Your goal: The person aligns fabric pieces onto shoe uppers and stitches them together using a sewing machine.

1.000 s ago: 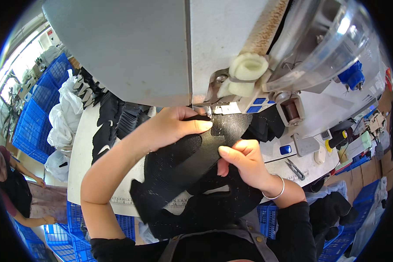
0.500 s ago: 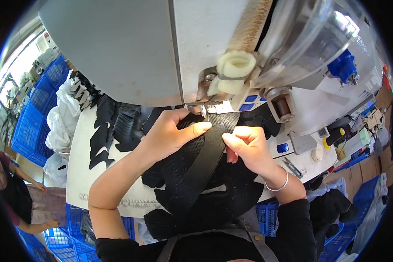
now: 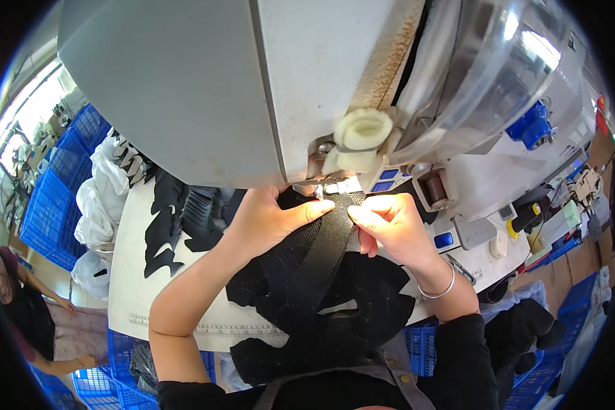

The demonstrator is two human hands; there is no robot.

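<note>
A dark, smooth strip (image 3: 324, 247) lies over black mesh fabric (image 3: 285, 256), which runs under the lit presser foot (image 3: 319, 192) of a sewing machine (image 3: 184, 89). My left hand (image 3: 272, 222) presses its thumb on the strip's left edge just below the foot; the machine head hides part of its fingers. On the right edge, my right hand (image 3: 391, 227) pinches the strip between thumb and forefinger, its other fingers curled. Below the hands, a large black fabric piece (image 3: 369, 287) with cut-outs spreads over the table and hangs off its front edge.
Black cut pieces (image 3: 162, 229) lie on the white table (image 3: 208, 287) to the left. Scissors (image 3: 461, 268) rest right of my wrist. White plastic bags (image 3: 102, 188) and blue crates (image 3: 55, 219) stand at left. Another person (image 3: 31, 307) is at far left.
The strip has slid forward between my hands, and less of it trails toward me. Both hands are closer to the presser foot. The whole view has shifted slightly.
</note>
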